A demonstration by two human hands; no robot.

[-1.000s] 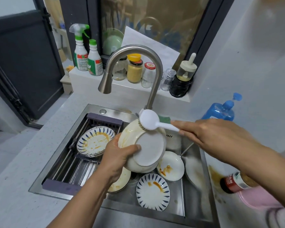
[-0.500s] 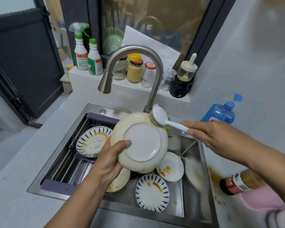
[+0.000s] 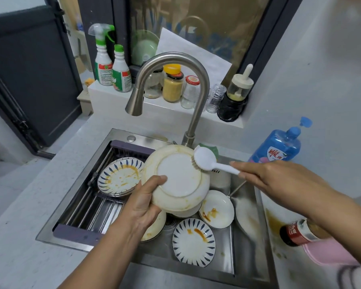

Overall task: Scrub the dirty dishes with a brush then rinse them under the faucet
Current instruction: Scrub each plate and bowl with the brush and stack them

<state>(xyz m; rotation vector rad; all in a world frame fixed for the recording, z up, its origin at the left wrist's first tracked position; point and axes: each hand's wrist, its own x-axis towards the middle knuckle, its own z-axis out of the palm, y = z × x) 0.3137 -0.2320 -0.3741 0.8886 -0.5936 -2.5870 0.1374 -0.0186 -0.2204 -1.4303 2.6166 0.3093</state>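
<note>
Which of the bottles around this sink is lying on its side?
The red-labelled bottle right of the sink. The blue soap bottle, the spray bottle and the green-capped bottle all stand upright.

A spray bottle (image 3: 101,65) and a yellow-lidded jar (image 3: 172,86) stood on the white ledge (image 3: 167,115); a blue soap bottle (image 3: 279,149) stood beyond its right end.
</note>
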